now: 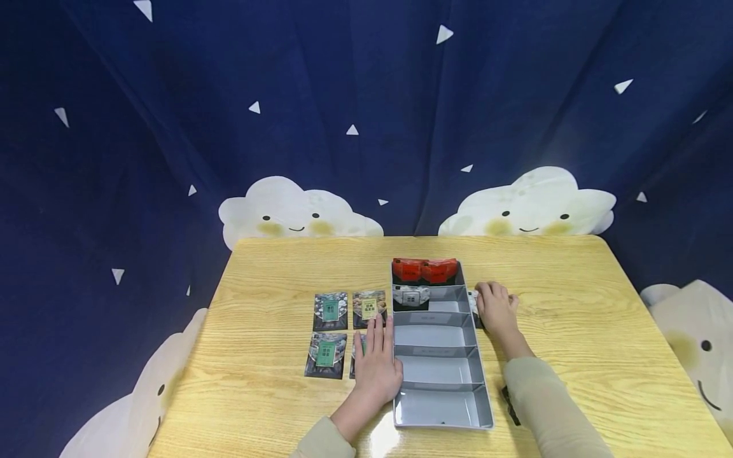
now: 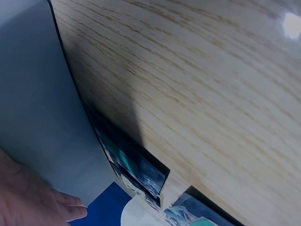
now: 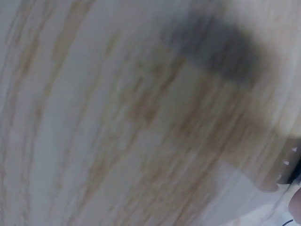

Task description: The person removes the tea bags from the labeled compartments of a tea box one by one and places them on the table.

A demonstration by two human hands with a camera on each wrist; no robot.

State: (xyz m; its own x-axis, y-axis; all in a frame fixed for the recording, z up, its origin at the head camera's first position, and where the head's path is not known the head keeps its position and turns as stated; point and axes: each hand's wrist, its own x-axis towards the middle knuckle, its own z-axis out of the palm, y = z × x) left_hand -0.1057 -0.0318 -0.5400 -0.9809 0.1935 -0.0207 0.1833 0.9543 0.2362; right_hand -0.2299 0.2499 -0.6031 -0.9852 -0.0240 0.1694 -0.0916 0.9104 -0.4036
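My left hand lies along the left wall of a grey divided tray, its fingers fairly straight and partly covering a green-labelled packet. In the left wrist view its fingers show at the lower left, beside the tray's wall. Just outside the tray's right wall, my right hand bends its fingers over a black-and-white packet. Most of that packet is hidden, and whether the fingers pinch it cannot be told. Red packets fill the tray's far compartment; a silver-and-black packet stands in the second one.
Left of the tray lie a yellow-labelled packet and two green-labelled packets, one far and one near. A dark packet is partly under the right sleeve. A blue curtain hangs behind the wooden table.
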